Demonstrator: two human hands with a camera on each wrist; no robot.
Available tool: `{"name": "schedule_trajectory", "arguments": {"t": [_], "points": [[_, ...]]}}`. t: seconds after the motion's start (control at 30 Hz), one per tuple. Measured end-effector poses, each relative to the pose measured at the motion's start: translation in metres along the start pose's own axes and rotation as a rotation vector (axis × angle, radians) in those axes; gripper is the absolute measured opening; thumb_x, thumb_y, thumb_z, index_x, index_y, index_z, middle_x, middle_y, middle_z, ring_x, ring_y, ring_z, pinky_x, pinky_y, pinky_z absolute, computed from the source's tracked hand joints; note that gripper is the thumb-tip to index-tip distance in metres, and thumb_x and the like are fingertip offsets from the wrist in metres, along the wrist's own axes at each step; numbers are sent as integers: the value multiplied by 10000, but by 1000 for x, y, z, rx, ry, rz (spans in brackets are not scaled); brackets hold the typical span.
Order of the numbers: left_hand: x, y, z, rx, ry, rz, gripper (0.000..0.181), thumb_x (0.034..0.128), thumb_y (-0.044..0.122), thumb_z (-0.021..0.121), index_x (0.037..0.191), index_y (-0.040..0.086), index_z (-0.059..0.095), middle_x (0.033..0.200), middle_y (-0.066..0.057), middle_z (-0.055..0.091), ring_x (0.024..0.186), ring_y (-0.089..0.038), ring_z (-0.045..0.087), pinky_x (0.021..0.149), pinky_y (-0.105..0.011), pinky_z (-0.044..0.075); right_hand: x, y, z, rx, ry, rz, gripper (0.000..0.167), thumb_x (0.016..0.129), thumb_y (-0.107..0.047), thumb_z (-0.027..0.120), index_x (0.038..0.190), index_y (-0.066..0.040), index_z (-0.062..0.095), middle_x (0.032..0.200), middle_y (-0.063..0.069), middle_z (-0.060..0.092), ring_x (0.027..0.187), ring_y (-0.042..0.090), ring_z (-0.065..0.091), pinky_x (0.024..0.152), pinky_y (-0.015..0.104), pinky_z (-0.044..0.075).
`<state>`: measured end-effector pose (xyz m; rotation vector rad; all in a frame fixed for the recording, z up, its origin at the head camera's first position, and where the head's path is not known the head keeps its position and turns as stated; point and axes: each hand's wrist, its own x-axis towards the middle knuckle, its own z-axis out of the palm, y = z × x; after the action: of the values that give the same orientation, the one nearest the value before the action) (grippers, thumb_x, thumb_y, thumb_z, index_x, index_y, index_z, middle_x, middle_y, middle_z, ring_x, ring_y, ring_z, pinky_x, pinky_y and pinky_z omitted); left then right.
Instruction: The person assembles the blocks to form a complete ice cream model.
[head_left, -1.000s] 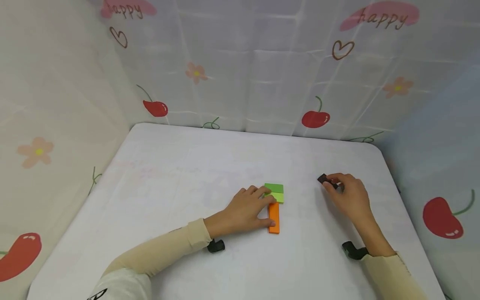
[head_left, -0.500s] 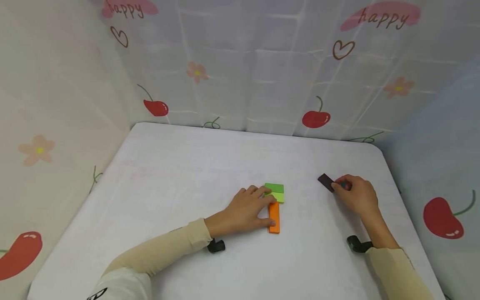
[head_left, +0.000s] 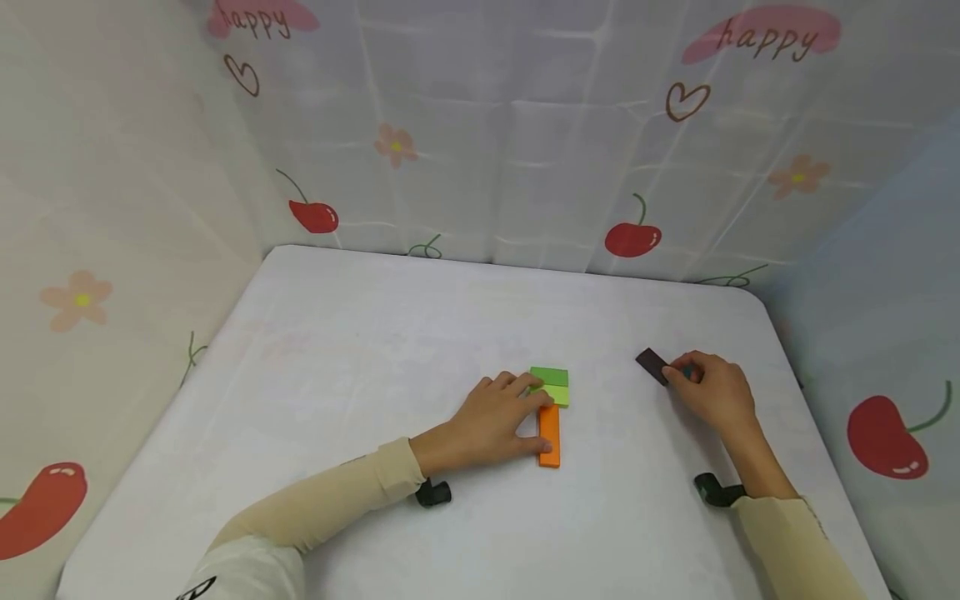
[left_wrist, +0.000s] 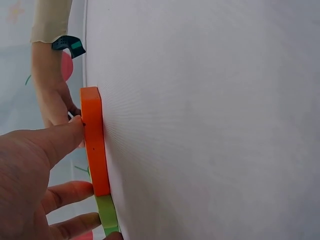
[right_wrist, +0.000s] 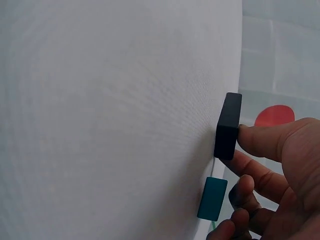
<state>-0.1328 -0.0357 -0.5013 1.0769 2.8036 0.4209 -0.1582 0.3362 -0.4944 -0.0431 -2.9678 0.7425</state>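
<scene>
Two short green blocks, one darker green [head_left: 550,377] and one lime [head_left: 558,397], lie side by side at the table's middle. An orange block [head_left: 550,437] runs lengthwise toward me from the lime one. My left hand [head_left: 491,421] rests on them with spread fingers, its thumb touching the orange block and its other fingertips touching the green end. Farther right, my right hand [head_left: 712,392] pinches one end of a dark brown block [head_left: 652,366] between thumb and index finger. A teal block [right_wrist: 212,198] lies just beyond that hand, mostly hidden under it in the head view.
The white table [head_left: 420,325] has a raised far edge against a printed curtain [head_left: 487,150]. Similar curtains stand at its left and right sides. A black wrist device [head_left: 432,493] is on the left arm, another [head_left: 716,490] on the right arm.
My right hand has shifted right along the dark brown block to its near end, so more of the block shows. The left hand and the orange and green blocks have not moved.
</scene>
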Motion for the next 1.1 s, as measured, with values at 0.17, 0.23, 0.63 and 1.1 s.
{"name": "schedule_trajectory", "arguments": {"t": [0.17,0.23,0.63,1.1], "points": [[0,1,1,-9,1,-2,604,963,669,701,1455,331,611,1572,46,519,1328,-194,539,1049,-429,488,0,-2,2,0,14,-4,324,1027,-329,722,1099,-17,772,728,40,532,661,210,460,586,315,342],[0,1,1,-9,1,-2,606,962,667,703,1457,330,611,1574,44,520,1328,-195,540,1046,-429,488,0,-5,3,2,15,-8,324,1023,-321,727,1094,-8,771,726,47,531,666,215,463,589,317,342],[0,1,3,3,4,-12,609,956,677,703,1455,339,610,1575,55,516,1327,-184,532,1040,-419,479,6,-15,7,3,5,-15,301,1017,-294,741,1092,-3,771,722,70,556,689,246,478,599,339,341],[0,1,1,-4,10,-6,600,955,671,709,1445,335,623,1570,46,525,1325,-189,543,1045,-418,484,14,-23,14,10,-3,-69,244,1006,-248,748,1077,-16,776,687,63,549,636,215,471,571,326,341]]}}
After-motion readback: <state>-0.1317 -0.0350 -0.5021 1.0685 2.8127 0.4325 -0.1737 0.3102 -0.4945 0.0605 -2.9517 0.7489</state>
